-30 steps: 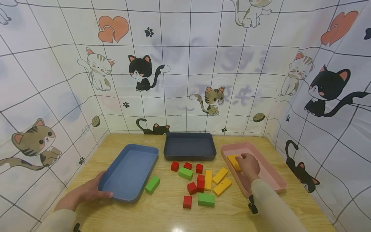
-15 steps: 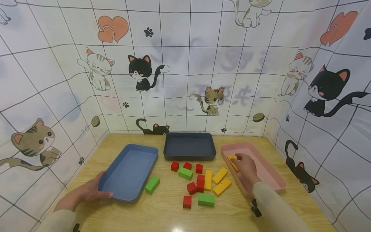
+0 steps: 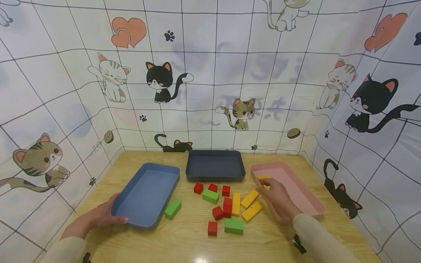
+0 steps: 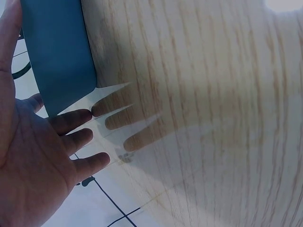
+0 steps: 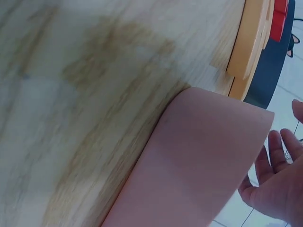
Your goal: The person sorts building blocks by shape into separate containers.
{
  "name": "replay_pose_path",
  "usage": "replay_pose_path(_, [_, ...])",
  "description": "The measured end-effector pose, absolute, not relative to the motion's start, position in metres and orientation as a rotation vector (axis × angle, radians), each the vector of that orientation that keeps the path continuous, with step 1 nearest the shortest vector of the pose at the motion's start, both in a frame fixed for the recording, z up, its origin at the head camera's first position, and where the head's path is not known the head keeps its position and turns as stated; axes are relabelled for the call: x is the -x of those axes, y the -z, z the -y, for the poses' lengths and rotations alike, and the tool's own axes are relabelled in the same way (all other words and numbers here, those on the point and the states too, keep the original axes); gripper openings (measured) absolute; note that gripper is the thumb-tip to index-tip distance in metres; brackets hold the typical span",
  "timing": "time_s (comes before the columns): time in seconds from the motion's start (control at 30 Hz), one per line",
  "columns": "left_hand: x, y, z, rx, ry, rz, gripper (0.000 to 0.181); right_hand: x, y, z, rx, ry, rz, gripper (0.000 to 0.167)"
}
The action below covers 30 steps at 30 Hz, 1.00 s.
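Observation:
In the head view my left hand [image 3: 104, 213] rests around the near-left corner of the blue tray [image 3: 144, 197], thumb at the near side. The left wrist view shows several fairly straight fingers [image 4: 78, 140] by that tray's wall [image 4: 61, 52]. My right hand [image 3: 277, 195] is over the left rim of the pink tray [image 3: 306, 188], its fingertips over a partly covered yellow block [image 3: 264, 177]. In the right wrist view, loosely bent fingers [image 5: 276, 151] sit beyond the pink wall [image 5: 203, 151], and no block shows in them. Yellow blocks [image 3: 252, 212] lie just left of the pink tray.
A dark blue tray [image 3: 215, 166] stands at the back centre. Several red blocks [image 3: 212, 228] and green blocks [image 3: 234, 226] lie mid-table, one green block [image 3: 173, 209] beside the blue tray. Patterned cloth walls [image 3: 204, 73] surround the back and sides of the table [image 3: 184, 248].
My right hand has shifted left inside the pink tray, toward its left rim, and covers more of the yellow block. My left hand and the trays have not moved.

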<state>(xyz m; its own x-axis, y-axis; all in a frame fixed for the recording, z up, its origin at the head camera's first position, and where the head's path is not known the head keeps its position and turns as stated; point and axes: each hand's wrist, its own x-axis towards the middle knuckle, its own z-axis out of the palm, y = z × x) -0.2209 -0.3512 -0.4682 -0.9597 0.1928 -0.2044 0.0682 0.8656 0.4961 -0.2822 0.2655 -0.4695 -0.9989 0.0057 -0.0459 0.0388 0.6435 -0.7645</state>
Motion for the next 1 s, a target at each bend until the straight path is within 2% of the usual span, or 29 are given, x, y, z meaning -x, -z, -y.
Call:
replay_pose_path(0.1, [0.222,0.468,0.352,-0.196,-0.726,-2.788,0.114,0.274,0.469,-0.264,0.038,1.366,-2.772,0.059])
replay_pose_path(0.33, [0.222,0.467,0.352,-0.207,-0.726,-2.792,0.113,0.259,0.475,-0.26,0.083,1.577,-2.522,0.045])
replay_pose_path(0.57, [0.222,0.468,0.351,-0.175,-0.717,-2.779,0.115,0.254,0.478,-0.26,0.255,1.245,-2.706,0.035])
replay_pose_path(0.8, [0.222,0.468,0.351,-0.151,-0.718,-2.773,0.116,0.253,0.481,-0.263,0.498,0.936,-2.812,0.038])
replay_pose_path(1.0, [0.222,0.468,0.351,-0.138,-0.716,-2.77,0.117,0.254,0.482,-0.262,0.59,0.815,-2.844,0.039])
